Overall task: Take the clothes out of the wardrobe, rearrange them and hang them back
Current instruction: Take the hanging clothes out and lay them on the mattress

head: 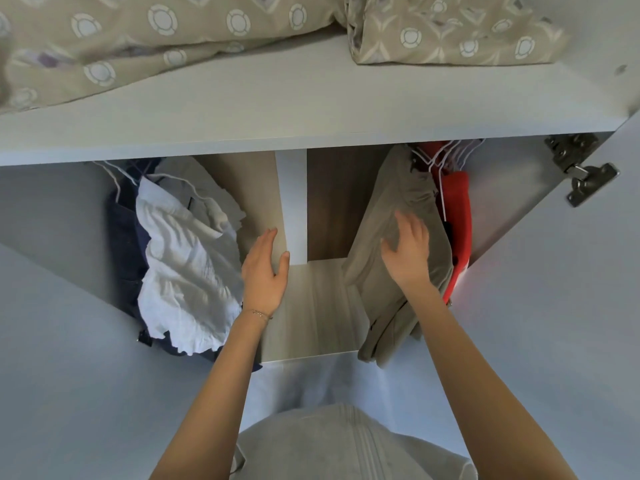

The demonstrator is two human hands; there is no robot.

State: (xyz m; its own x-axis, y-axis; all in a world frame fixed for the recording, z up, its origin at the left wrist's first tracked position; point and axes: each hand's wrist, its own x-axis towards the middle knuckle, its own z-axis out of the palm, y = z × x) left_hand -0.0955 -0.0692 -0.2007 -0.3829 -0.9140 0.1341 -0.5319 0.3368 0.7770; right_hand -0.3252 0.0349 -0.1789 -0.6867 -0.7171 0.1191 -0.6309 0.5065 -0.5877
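Inside the wardrobe (519,209), the right hand (408,251) lies spread on hanging beige trousers (398,202); the left hand (265,268), fingers straight, hovers beside a white blouse (187,261).

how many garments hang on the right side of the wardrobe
2: beige fabric trousers by the right hand, and a red garment just right of them. More may be hidden behind these.

Wht wardrobe shelf (311,109), beige bedding (138,39), wood back (337,202), hinge (581,171)

Bare forearms (221,393), thin chain bracelet (260,314) on left wrist, grey ribbed top (346,448)
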